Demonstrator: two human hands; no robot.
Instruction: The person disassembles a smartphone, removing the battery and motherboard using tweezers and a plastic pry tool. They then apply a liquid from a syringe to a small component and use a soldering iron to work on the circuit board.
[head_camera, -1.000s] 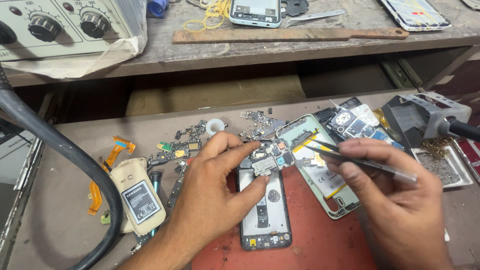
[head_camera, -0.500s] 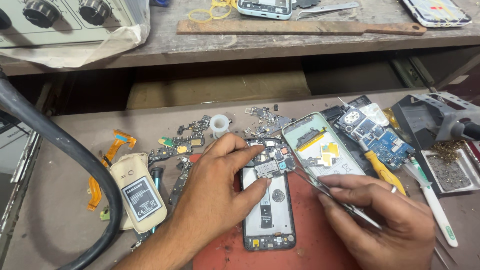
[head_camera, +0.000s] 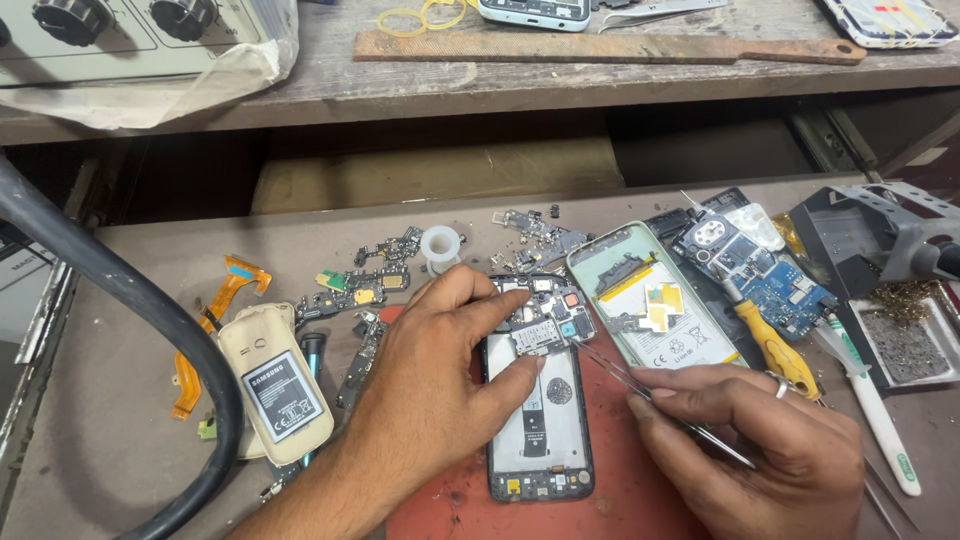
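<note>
Both hands are showing bare, with no gloves and no sleeves reaching into view. The left hand (head_camera: 430, 400) is wearing nothing at all, while the right hand (head_camera: 760, 450) is wearing a single ring (head_camera: 781, 386) (a plain, silvery band) on one finger.

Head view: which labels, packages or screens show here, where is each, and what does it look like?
Battery label: dark rectangle on the cream phone back at left.
Battery sticker: white with yellow patches, in the green-framed phone right of centre.
Screen: phone with pale blue rim on the upper shelf.
Plastic wrap: clear, around the knobbed grey unit, top left.
</note>
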